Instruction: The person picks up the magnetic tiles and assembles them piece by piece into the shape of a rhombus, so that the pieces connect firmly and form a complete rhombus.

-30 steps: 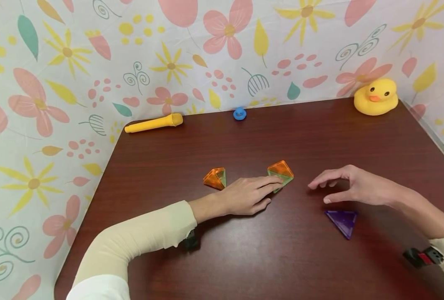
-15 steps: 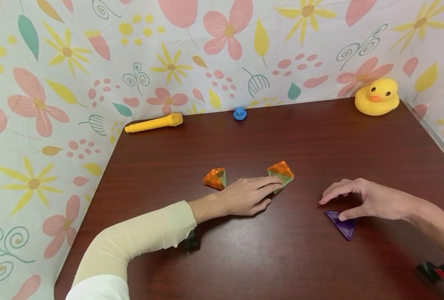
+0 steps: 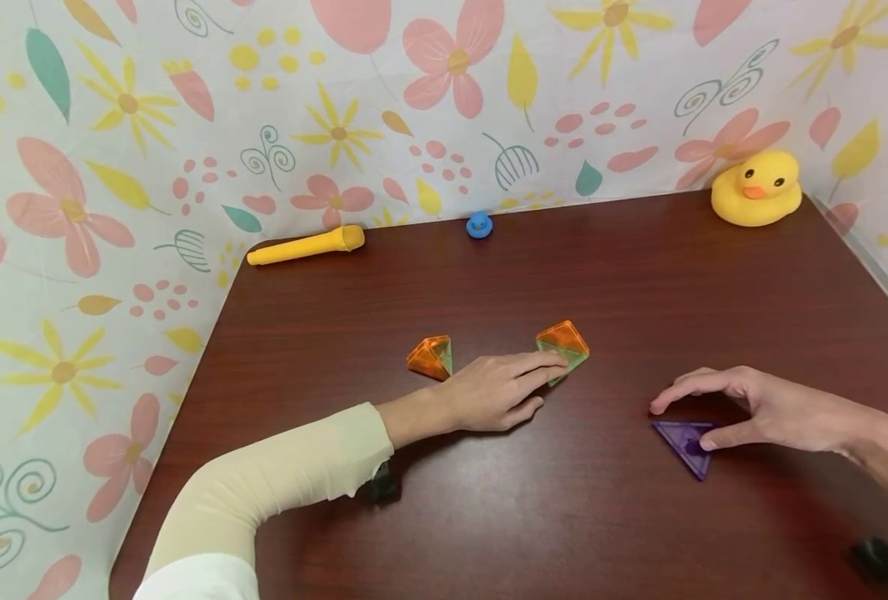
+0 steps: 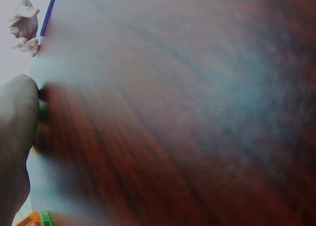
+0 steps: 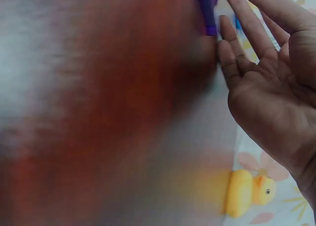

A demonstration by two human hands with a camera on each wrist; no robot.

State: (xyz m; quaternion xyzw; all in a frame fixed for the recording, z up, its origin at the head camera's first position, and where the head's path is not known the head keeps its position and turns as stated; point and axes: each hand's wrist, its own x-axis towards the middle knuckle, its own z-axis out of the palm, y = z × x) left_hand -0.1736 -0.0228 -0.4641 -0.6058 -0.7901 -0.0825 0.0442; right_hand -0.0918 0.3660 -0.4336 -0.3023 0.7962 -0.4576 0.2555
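Note:
My left hand [image 3: 498, 392] lies low over the table, its fingertips resting on the green half of a flat piece made of orange and green translucent triangle tiles [image 3: 563, 337]. Beside its wrist sits another orange-and-green tile shape [image 3: 431, 358], partly raised. To the right, a purple triangle tile [image 3: 679, 440] lies flat on the table. Over its right corner is the thumb of my right hand [image 3: 777, 412], while the other fingers reach past its far edge without closing on it. In the right wrist view the purple tile [image 5: 208, 13] shows edge-on beside the spread fingers.
Along the back edge of the brown table [image 3: 489, 525] lie a yellow toy microphone [image 3: 305, 247], a small blue duck [image 3: 479, 225] and a large yellow duck [image 3: 756, 190]. A flowered cloth [image 3: 384, 100] hangs behind and to the left.
My right hand has moved down and a little right, bringing its thumb over the purple tile. My left hand has stayed on the orange-and-green piece.

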